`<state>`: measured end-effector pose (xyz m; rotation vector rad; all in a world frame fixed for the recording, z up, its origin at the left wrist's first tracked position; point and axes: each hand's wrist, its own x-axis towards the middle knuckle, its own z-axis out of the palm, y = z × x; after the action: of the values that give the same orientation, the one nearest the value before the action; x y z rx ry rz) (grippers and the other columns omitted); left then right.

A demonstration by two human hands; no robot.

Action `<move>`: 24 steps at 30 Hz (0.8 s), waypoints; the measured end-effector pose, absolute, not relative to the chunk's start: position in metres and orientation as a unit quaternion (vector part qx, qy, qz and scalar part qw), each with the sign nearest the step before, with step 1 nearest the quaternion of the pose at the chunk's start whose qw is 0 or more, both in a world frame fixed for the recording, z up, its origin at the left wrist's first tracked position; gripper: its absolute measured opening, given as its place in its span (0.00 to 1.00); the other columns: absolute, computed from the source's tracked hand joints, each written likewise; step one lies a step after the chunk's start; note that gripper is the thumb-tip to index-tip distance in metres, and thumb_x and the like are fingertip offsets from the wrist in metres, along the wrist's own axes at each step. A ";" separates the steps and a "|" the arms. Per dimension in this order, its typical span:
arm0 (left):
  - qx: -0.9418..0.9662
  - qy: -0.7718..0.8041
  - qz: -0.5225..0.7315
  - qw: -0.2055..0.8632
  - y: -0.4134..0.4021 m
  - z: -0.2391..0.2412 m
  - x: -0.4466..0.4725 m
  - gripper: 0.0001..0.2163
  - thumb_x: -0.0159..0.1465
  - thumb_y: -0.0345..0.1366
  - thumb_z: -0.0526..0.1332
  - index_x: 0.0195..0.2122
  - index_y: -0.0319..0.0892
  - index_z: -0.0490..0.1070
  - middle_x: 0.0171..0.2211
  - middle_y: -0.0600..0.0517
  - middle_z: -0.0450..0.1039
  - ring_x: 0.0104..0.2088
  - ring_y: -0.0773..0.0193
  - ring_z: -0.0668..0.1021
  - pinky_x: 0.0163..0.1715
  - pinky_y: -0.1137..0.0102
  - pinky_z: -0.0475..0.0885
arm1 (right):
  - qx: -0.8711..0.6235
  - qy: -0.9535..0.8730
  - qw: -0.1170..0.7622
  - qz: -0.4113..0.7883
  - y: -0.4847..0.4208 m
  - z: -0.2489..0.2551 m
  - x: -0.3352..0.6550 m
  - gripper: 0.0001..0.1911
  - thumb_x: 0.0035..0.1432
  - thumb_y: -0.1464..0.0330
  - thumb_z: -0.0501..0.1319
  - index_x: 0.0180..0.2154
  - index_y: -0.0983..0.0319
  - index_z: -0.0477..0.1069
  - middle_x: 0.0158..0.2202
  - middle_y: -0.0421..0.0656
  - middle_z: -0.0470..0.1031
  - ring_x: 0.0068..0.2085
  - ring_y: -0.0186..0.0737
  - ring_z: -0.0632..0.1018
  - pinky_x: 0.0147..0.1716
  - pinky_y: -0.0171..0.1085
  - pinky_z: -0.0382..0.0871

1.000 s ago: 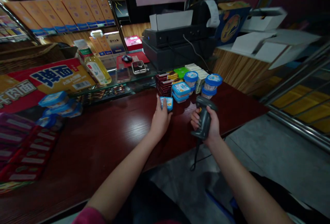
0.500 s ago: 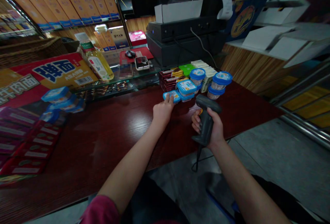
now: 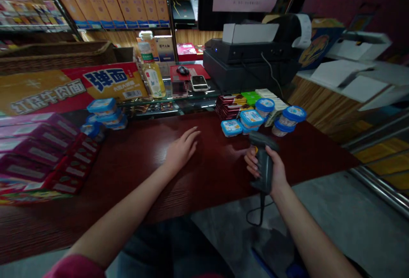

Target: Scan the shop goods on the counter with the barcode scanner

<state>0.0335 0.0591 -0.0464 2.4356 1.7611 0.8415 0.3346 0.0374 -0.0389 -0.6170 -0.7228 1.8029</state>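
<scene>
My left hand [image 3: 182, 149] hovers flat over the dark red counter [image 3: 204, 171], fingers stretched out and holding nothing. A small blue-lidded tub [image 3: 231, 127] rests on the counter to its right, apart from the hand. My right hand [image 3: 266, 169] is wrapped round the grip of a dark barcode scanner [image 3: 263, 152], whose head points toward the tubs. Its cable hangs down over the counter edge. Behind the tub stand more blue-lidded cups [image 3: 287, 119] and a stack of dark red packs [image 3: 230, 104].
At the left lie purple and red packets [image 3: 41, 150], more blue tubs [image 3: 104, 114] and a noodle carton [image 3: 73, 86]. A bottle [image 3: 152, 72], a phone [image 3: 199, 82] and a black register with printer [image 3: 252, 58] sit behind. Grey floor lies below the counter at right.
My left hand let go of the small blue tub beside the stack and drew back left, now open. The camera swung left. The right hand keeps the scanner.
</scene>
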 end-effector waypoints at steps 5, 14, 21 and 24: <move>0.663 0.639 0.384 -0.076 0.044 -0.043 -0.087 0.23 0.67 0.33 0.59 0.64 0.43 0.64 0.67 0.41 0.61 0.67 0.49 0.67 0.65 0.54 0.65 | -0.235 -0.297 0.455 0.806 0.050 -0.043 0.268 0.15 0.58 0.56 0.64 0.31 0.61 0.69 0.24 0.37 0.58 0.21 0.32 0.58 0.12 0.28 0.58; 0.501 0.678 0.491 -0.219 0.068 -0.041 -0.172 0.31 0.66 0.35 0.63 0.68 0.41 0.55 0.74 0.37 0.40 0.75 0.49 0.44 0.72 0.50 0.52 | -0.161 -0.339 0.258 0.890 0.094 -0.047 0.123 0.19 0.56 0.53 0.65 0.32 0.63 0.71 0.24 0.38 0.61 0.21 0.30 0.56 0.11 0.27 0.56; 0.424 0.697 0.555 -0.163 0.111 -0.039 -0.184 0.29 0.67 0.40 0.63 0.68 0.45 0.56 0.75 0.39 0.38 0.75 0.49 0.44 0.72 0.50 0.49 | -0.136 -0.326 0.234 0.906 0.104 -0.050 0.082 0.19 0.59 0.53 0.63 0.33 0.64 0.72 0.25 0.39 0.61 0.21 0.31 0.57 0.12 0.28 0.59; 0.387 0.697 0.592 -0.120 0.126 -0.042 -0.193 0.25 0.70 0.40 0.60 0.66 0.43 0.57 0.70 0.38 0.53 0.74 0.52 0.53 0.72 0.52 0.50 | -0.132 -0.325 0.221 0.910 0.106 -0.050 0.082 0.19 0.59 0.53 0.63 0.33 0.64 0.72 0.25 0.39 0.61 0.22 0.32 0.57 0.13 0.28 0.58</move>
<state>-0.1934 0.1260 -0.0420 1.3174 2.3736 2.0182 0.0824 0.1061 -0.0504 -0.3645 -0.8981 2.5159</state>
